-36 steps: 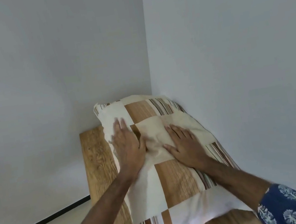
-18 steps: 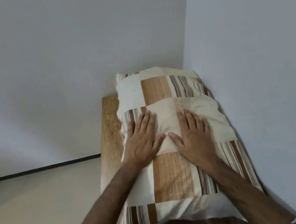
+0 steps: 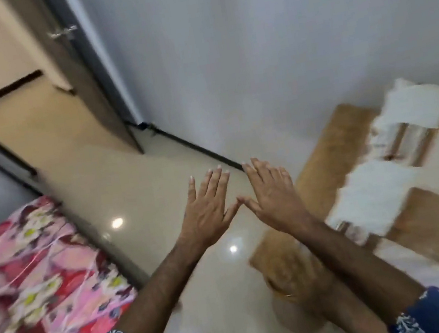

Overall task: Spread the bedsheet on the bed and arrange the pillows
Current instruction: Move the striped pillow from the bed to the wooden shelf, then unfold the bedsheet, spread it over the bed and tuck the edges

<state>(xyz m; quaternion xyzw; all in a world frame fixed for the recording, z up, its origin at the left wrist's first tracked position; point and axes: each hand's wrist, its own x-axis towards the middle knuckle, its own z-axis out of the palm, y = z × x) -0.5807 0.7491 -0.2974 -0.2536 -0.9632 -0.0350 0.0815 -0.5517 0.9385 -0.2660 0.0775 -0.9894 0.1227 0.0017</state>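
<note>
Over the glossy cream tiled floor [image 3: 139, 179], mid-frame, both hands hang in the air with fingers straight and spread, thumb tips almost meeting: left hand [image 3: 208, 211] and right hand [image 3: 272, 198], grip wide on both, holding nothing and touching nothing. Flat palms-down posture reads as hands just off a pressing/smoothing job, not reaching for a pick. The patchwork pillow in cream, white and brown striped squares [image 3: 406, 188] lies at the right on the light wooden plank bed frame [image 3: 327, 166], tucked toward the grey wall [image 3: 251, 46]; my read is it's parked at the head end because that's where it belongs, so the pillow step looks done for this one (frame is motion-blurred, can't tell if it sits square). I can't make out any sheet on the wood showing around it. At lower left, a pink, red and white floral bedsheet [image 3: 29, 282] covers a second bed or mattress edge, well apart from the hands; whether it's spread flat or bunched I can't tell from the blur. Brown door [image 3: 84, 81] stands open at the back onto another room. View is swung away from the pillow toward the floral side, so likely next target is over there; judgement only.
</note>
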